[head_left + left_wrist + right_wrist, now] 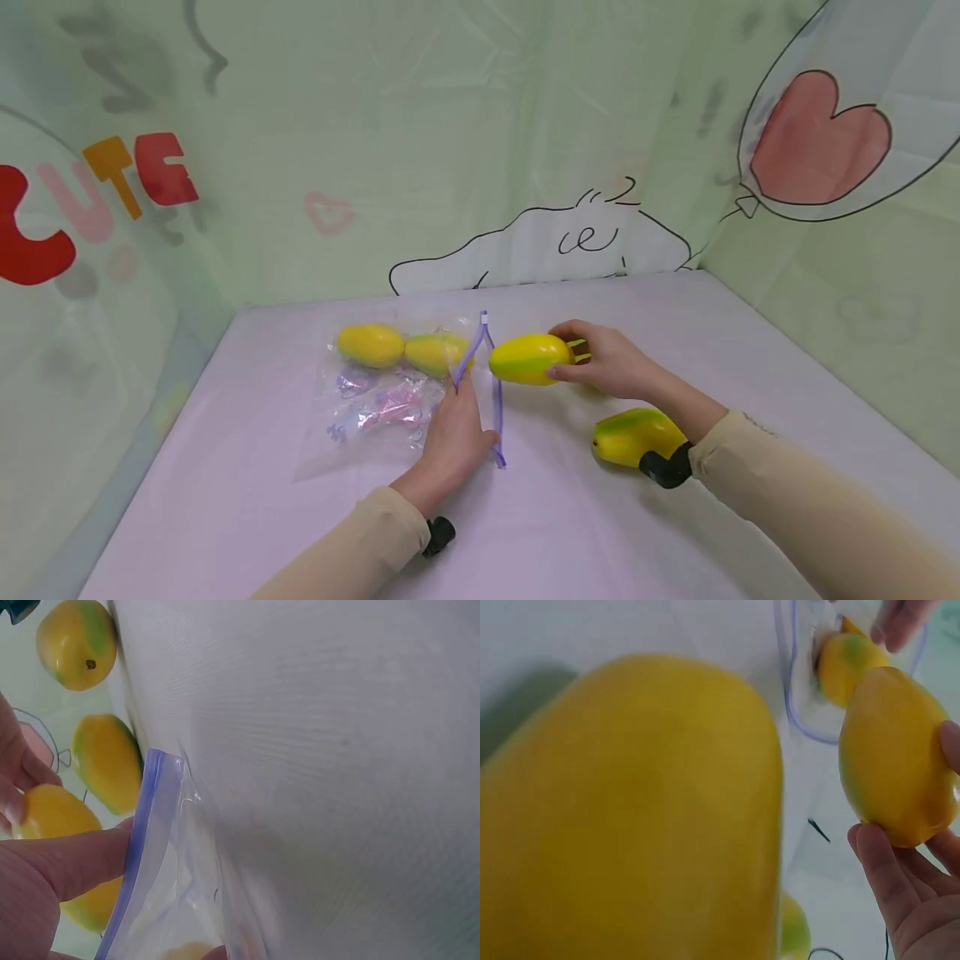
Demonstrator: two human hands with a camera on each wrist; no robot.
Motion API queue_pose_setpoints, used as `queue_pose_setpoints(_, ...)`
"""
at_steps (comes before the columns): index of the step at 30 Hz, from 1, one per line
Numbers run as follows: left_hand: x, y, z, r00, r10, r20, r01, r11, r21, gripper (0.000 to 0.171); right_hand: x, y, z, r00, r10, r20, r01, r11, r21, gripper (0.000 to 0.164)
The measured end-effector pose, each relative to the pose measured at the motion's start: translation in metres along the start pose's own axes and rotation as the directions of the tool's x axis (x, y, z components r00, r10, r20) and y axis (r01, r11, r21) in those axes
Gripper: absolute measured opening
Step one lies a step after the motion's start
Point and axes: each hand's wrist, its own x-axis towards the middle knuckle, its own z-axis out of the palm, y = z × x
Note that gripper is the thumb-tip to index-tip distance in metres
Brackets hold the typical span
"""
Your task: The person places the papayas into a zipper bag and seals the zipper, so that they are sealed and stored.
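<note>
A clear zip bag (330, 454) with a purple zip edge (498, 408) lies on the table, its mouth facing right and parted. Two yellow-green papayas (370, 346) lie inside along its far side. My left hand (457, 433) holds the bag by its mouth, thumb at the near rim (139, 825); some fingers are hidden by the plastic. Just right of the opening, my right hand (607, 358) grips another papaya (525, 360) by its right end, the other end pointing at the bag. In the right wrist view that papaya (892, 757) is held in the fingertips, off the table.
One papaya (633, 435) lies on the table beneath the right wrist. Another papaya (109, 761) is mostly hidden behind the right hand in the head view. Printed cloth walls (450, 150) enclose the table's back and sides. Each wrist carries a black camera (438, 536).
</note>
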Motion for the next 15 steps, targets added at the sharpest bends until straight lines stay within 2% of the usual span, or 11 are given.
queue_pose_setpoints(8, -0.001, 0.001, 0.000, 1.000, -0.004, 0.008, 0.004, 1.000, -0.018, 0.092, 0.021, -0.007, 0.026, 0.990, -0.074, 0.120, 0.075, 0.997, -0.003, 0.056)
queue_pose_setpoints(15, -0.003, 0.006, -0.001, 1.000, -0.020, 0.014, 0.020, 1.000, 0.002, 0.090, 0.034, -0.012, 0.038, 0.982, -0.072, 0.176, 0.076, 0.997, -0.016, 0.053)
